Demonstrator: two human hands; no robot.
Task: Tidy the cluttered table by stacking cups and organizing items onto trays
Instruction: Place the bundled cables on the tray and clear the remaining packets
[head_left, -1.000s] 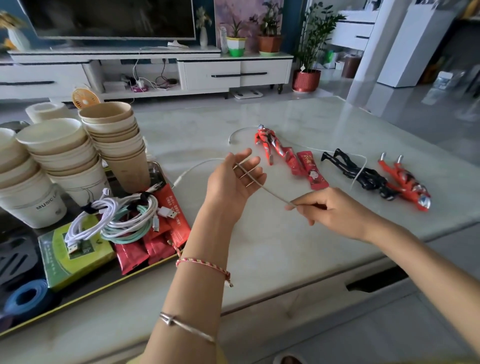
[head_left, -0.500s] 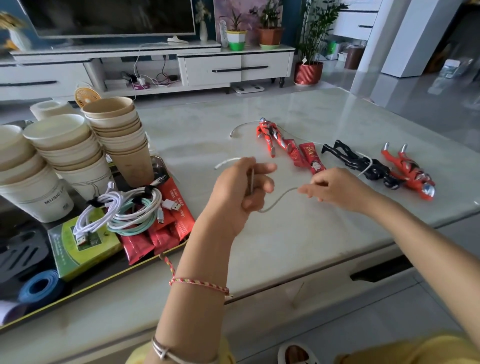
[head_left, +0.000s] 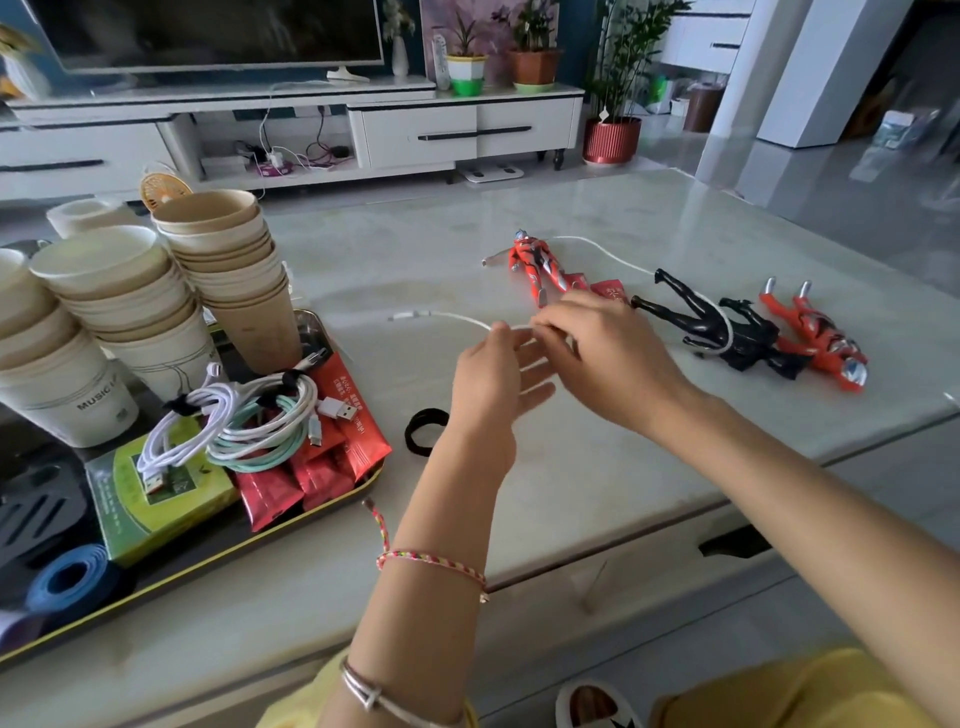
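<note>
Fingers (head_left: 551, 323) of the right hand (head_left: 608, 358) now meet the left hand (head_left: 488, 389), both pinching the white cable (head_left: 457, 318).

A white cable (head_left: 457, 318) lies on a pale, marbled surface (head_left: 395, 260) near a red-and-silver figure (head_left: 537, 267), a black figure (head_left: 711, 325), beige cups (head_left: 234, 260), red sachets (head_left: 358, 431) and a mint-green cable coil (head_left: 265, 447).

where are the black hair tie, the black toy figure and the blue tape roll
black hair tie (head_left: 411, 435): head view, left side of the loop.
black toy figure (head_left: 698, 314): head view, its torso.
blue tape roll (head_left: 98, 564): head view, outer wall.
</note>
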